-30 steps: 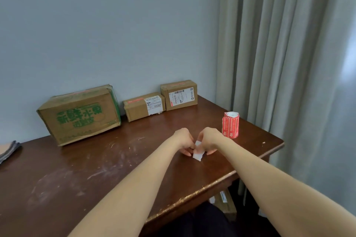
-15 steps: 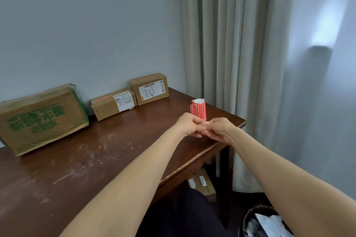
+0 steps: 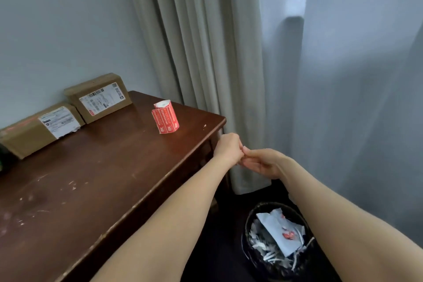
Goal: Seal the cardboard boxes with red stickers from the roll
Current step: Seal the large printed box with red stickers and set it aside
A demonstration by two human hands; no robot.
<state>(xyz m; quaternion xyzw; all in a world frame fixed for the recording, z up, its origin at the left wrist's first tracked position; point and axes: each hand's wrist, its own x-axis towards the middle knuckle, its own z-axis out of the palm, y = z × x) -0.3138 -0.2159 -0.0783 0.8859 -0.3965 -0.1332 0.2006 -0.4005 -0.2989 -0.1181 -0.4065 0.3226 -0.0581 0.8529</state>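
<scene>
Reaching past the table's right edge, both hands meet in mid-air, fingertips together, above and a bit left of a black bin (image 3: 278,239) on the floor. Left hand (image 3: 229,147) is curled, thumb and fingers pressed shut; right hand (image 3: 263,162) is palm-up, fingers closing toward the left. Whatever they pinch is hidden btwn the fingers; can't tell if it's a sticker, a backing scrap, or nothing.

Sticker roll (image 3: 166,118), red w/ white core, stands upright on the brown table (image 3: 103,178) near its far right corner, well apart from the hands.

Risks, as judgement: if it's a peeled sticker, it may fold onto itself or cling to skin while worked btwn both hands. If it's waste meant for the bin, a light scrap could drift and miss the rim, since the hands aren't directly over it. Roll sits near the table edge; an arm swinging back could knock it off.

Count: 2 hands, 1 roll, 1 bin (paper scraps inside), 2 cardboard boxes fully seen, the far box (image 3: 98,97) and near box (image 3: 41,128), both against the wall w/ white labels. Dark sliver of another item at left edge, unclear.
</scene>
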